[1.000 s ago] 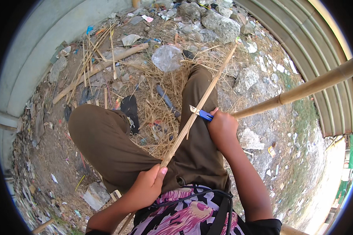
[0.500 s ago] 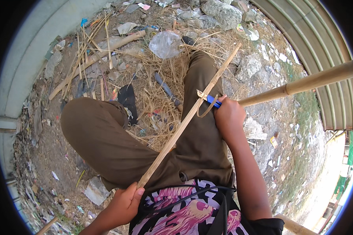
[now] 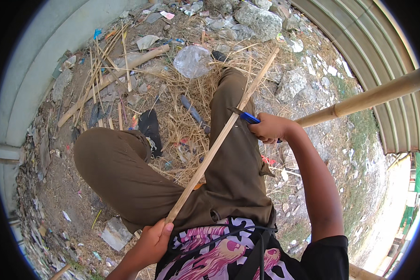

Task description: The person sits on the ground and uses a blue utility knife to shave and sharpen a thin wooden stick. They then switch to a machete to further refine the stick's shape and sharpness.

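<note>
A long, flat bamboo strip (image 3: 214, 146) slants across my lap, its far end past my right knee. My left hand (image 3: 148, 242) is closed round its near end, thumb along the top. In my right hand (image 3: 271, 128) is a blue utility knife (image 3: 249, 117), fingers wrapped round the handle. Its dark blade reaches left across the strip, a little beyond its middle, and seems to touch it. My brown trousers lie under the strip.
Thin bamboo strips (image 3: 106, 51) lie on a bamboo pole (image 3: 93, 91) at the far left. Another pole (image 3: 359, 103) juts in from the right. Straw, a dark-bladed tool (image 3: 194, 112), a clear plastic piece (image 3: 192, 61) and rocks (image 3: 258, 22) lie ahead. A corrugated wall (image 3: 364, 42) stands right.
My right hand has turned, with its wrist and elbow further out to the right. The curled shaving by the blade is gone from view. My left hand keeps its hold.
</note>
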`<move>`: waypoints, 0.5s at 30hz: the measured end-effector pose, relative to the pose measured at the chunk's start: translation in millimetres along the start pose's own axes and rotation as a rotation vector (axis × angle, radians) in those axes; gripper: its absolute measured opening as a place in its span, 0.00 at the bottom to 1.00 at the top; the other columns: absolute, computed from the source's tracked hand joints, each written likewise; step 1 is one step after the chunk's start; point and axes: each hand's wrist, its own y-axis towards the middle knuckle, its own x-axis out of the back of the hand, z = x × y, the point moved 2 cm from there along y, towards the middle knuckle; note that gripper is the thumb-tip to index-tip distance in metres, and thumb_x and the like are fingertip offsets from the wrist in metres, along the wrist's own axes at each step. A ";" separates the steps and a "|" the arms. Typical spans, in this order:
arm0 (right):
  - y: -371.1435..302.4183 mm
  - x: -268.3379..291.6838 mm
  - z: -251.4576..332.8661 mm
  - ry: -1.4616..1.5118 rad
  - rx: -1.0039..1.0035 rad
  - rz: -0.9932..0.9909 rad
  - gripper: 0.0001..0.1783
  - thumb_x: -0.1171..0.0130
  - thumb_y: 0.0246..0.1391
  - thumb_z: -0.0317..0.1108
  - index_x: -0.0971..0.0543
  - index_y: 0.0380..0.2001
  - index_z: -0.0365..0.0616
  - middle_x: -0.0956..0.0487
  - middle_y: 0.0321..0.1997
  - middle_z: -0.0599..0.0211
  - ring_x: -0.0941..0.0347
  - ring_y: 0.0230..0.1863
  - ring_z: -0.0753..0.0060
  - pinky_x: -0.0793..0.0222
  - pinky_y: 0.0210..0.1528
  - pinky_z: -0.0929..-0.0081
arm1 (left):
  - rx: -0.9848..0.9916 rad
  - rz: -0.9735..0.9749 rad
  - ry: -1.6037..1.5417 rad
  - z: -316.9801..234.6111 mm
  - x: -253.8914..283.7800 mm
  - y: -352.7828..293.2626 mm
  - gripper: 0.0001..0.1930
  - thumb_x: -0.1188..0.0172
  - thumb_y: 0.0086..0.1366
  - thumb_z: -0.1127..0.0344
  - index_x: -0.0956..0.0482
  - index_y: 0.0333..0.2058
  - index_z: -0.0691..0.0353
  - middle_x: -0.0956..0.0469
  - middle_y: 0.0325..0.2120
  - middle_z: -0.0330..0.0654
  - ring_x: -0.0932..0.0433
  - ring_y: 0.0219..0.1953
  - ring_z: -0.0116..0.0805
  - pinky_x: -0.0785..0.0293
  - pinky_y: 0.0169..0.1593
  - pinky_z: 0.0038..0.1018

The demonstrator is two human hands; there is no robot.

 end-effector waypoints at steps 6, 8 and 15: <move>-11.0 -18.6 14.8 -0.289 0.137 -0.358 0.19 0.44 0.54 0.40 0.19 0.26 0.30 0.20 0.26 0.38 0.19 0.36 0.38 0.25 0.42 0.49 | 0.078 0.048 -0.213 9.2 2.2 -2.4 0.20 0.53 0.80 0.55 0.30 0.32 0.65 0.32 0.15 0.37 0.34 0.21 0.24 0.34 0.26 0.30; -24.3 -51.7 7.1 -0.359 0.236 -0.671 0.21 0.46 0.62 0.41 0.18 0.25 0.34 0.21 0.24 0.40 0.20 0.31 0.38 0.24 0.37 0.47 | 0.055 0.043 -0.206 1.2 0.2 0.0 0.20 0.53 0.80 0.55 0.31 0.31 0.65 0.31 0.15 0.36 0.34 0.21 0.24 0.34 0.26 0.30; -31.3 -83.7 24.5 -0.373 0.163 -0.984 0.25 0.50 0.68 0.43 0.17 0.22 0.39 0.21 0.20 0.46 0.21 0.23 0.39 0.24 0.30 0.48 | -0.189 0.014 0.164 -70.8 1.3 52.0 0.15 0.53 0.79 0.60 0.33 0.37 0.69 0.26 0.17 0.54 0.25 0.19 0.52 0.30 0.28 0.43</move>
